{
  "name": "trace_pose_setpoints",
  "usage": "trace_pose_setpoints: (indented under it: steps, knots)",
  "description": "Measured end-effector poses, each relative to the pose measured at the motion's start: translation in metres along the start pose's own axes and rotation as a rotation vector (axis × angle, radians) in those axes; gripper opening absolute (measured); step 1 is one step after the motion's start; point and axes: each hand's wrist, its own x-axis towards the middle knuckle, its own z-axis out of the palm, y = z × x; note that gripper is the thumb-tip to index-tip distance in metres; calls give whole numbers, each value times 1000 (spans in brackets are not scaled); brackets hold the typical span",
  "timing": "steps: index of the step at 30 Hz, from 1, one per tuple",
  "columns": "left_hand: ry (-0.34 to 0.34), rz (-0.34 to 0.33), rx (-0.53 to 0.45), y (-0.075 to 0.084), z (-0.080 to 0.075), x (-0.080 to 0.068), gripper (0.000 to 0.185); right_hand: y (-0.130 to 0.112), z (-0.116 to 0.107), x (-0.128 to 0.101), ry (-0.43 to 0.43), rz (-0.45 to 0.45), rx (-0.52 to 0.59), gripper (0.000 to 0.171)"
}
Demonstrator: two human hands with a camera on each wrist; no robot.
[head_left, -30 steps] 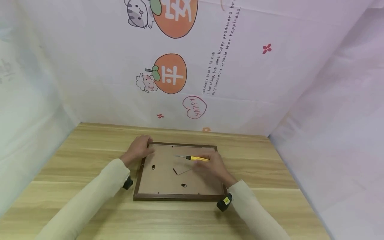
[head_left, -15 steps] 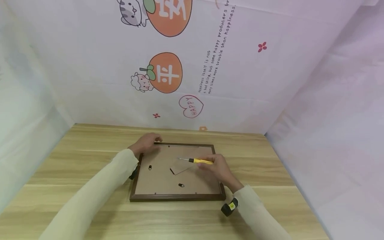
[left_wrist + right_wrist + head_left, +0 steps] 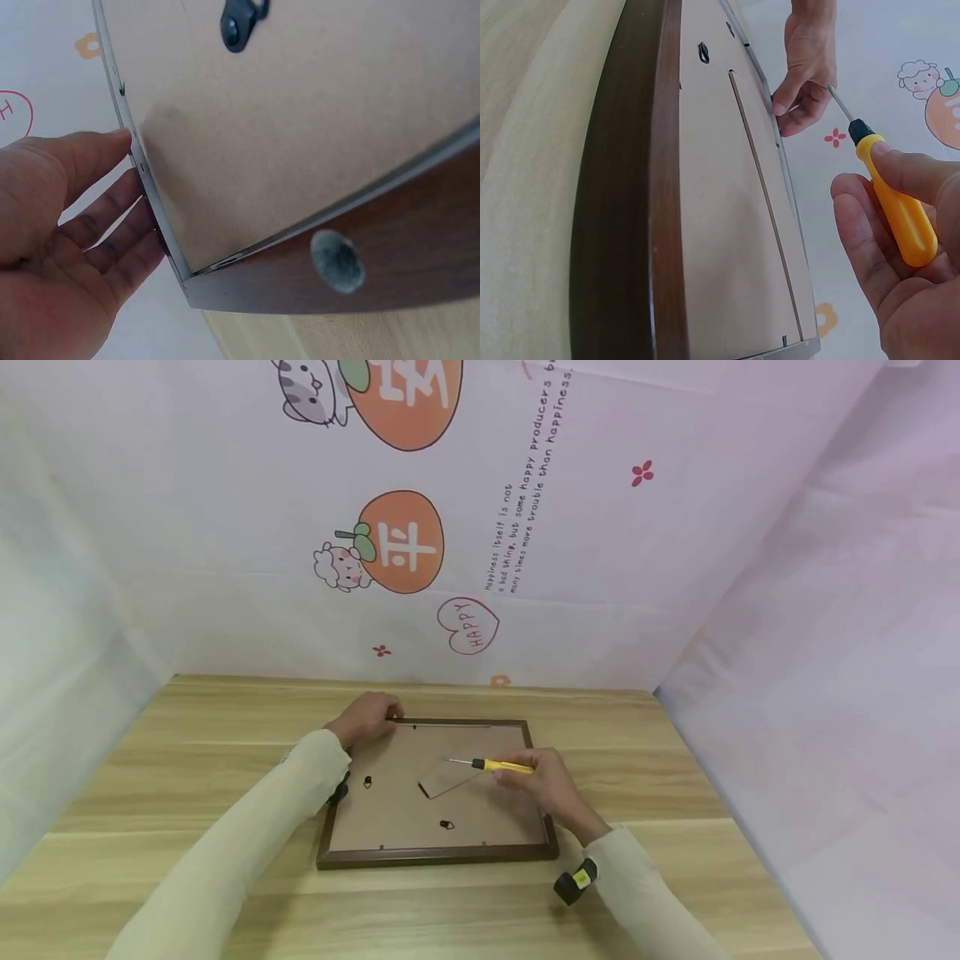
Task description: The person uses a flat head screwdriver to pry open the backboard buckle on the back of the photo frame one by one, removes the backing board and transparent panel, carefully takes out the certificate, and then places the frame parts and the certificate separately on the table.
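Note:
A picture frame (image 3: 438,857) lies face down on the table, showing its brown rim and tan backing board (image 3: 390,814). At its far left corner, my left hand (image 3: 366,717) grips the far edge. The left wrist view shows the thumb (image 3: 101,154) at the rim and the other fingers along its outer side. My right hand (image 3: 553,789) holds a screwdriver (image 3: 508,767) with a yellow handle above the right part of the board. Its shaft (image 3: 841,103) points leftward in the head view, with thumb and fingers round the handle in the right wrist view.
Two black hanging hooks, a left one (image 3: 367,782) and a nearer one (image 3: 447,825), are fixed to the backing. A stand flap (image 3: 442,787) lies along its middle. Wood-grain table (image 3: 645,893) surrounds the frame, with a printed white curtain (image 3: 570,635) behind it.
My left hand has shifted from the frame's left side to its far edge near the corner. The screwdriver has moved slightly right over the board. The head view has swung slightly right.

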Motion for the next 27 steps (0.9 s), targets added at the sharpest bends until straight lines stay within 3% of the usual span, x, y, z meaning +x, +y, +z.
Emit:
trace_pose_setpoints:
  steps: [14, 27]
  knots:
    - [62, -99, 3, -1, 8, -4, 12, 10, 2, 1, 17, 14, -9, 23]
    - [106, -76, -34, -9, 9, -14, 9, 7, 7, 2, 17, -14, -45, 21]
